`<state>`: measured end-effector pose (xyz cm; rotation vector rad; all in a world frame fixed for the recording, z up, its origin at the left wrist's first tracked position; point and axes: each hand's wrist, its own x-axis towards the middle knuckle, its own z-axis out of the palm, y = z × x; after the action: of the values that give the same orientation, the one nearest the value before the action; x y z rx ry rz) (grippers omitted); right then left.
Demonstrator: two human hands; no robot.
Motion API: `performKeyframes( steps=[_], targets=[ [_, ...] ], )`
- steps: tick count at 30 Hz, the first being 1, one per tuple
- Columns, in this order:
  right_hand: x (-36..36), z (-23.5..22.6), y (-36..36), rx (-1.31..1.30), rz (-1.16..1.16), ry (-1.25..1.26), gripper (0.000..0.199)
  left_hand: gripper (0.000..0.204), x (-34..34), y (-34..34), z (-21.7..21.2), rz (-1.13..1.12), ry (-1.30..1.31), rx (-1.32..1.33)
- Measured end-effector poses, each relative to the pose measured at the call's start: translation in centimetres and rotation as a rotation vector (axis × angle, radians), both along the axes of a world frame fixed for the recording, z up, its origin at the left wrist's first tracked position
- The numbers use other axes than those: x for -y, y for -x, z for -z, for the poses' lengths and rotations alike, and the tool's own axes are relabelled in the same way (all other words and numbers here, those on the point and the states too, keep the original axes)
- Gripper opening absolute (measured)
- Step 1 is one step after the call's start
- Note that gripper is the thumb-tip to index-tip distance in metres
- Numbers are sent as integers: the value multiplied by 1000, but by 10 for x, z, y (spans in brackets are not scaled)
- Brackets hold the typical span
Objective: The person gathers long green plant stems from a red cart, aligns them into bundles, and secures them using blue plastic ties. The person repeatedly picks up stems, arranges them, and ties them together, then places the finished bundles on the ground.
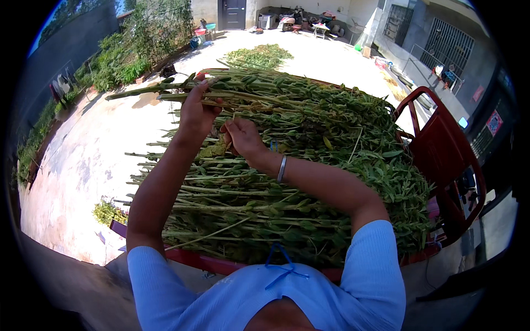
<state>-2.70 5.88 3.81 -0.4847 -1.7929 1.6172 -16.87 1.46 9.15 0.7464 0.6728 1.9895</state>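
Note:
Long green stalks with pods, which look like sesame, lie in a thick heap (309, 182) across a red cart bed, leafy tops to the right and cut ends to the left. At the far left of the heap, my left hand (200, 107) is closed round a few stalks (141, 91) whose bare ends stick out to the left. Just nearer and to the right, my right hand (245, 140) has thumb and fingers pinched together. A withered yellow-green leaf (214, 150) hangs by its fingertips and seems to be in them. A silver bracelet (282, 168) circles my right wrist.
The cart's red metal frame (441, 143) rises at the right; its red edge (212, 262) runs close before me. More cut plants (259, 56) lie on the sunlit concrete beyond. A green garden bed (132, 69) lines the left, and a barred-window building (447, 47) stands right.

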Motion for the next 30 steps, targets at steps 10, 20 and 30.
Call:
performKeyframes(
  steps=[10, 20, 30],
  targets=[
    [57, -49, -33, 287, -118, -1005, 24, 41, -7, 2, -1, -50, 55, -58],
    [-115, -126, -101, 479, 362, -1411, 80, 53, 21, 6, 10, 128, 7, -185],
    [-157, -78, -133, 597, 250, -1289, 24, 49, 28, -10, 9, 47, 39, -234]
  ],
)
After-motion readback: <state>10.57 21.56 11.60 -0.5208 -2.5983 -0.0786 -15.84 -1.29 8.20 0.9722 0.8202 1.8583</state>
